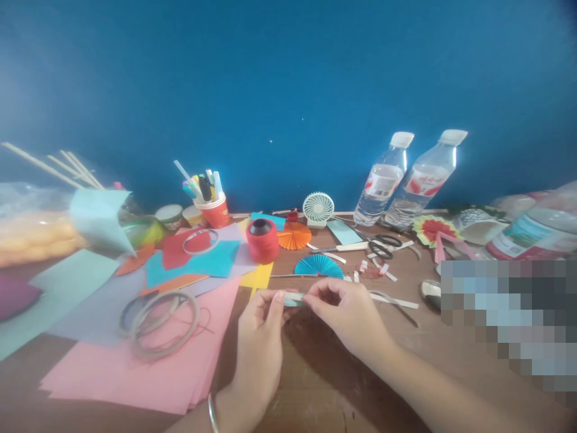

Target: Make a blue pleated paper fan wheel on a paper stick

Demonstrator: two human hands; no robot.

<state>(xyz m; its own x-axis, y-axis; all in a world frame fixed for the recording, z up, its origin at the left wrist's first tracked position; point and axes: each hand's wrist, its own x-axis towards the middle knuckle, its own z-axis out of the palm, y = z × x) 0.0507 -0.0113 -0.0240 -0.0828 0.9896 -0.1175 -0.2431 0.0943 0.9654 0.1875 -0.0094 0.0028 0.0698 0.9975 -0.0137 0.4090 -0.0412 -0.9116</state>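
My left hand [259, 337] and my right hand [347, 313] meet over the wooden table [315, 385], both pinching a small folded strip of light teal paper [294, 297] between fingertips. A bangle sits on my left wrist. Just beyond the hands lies a blue pleated paper fan [318, 266]. Further back are an orange paper fan [294, 236] and a red thread spool [262, 239].
Coloured paper sheets [144, 361] with wire rings [157, 319] lie at left. Scissors [381, 245], paper scraps, a small white fan [318, 208], a red pen cup [215, 210] and two water bottles [406, 180] stand behind. A blurred patch covers the right.
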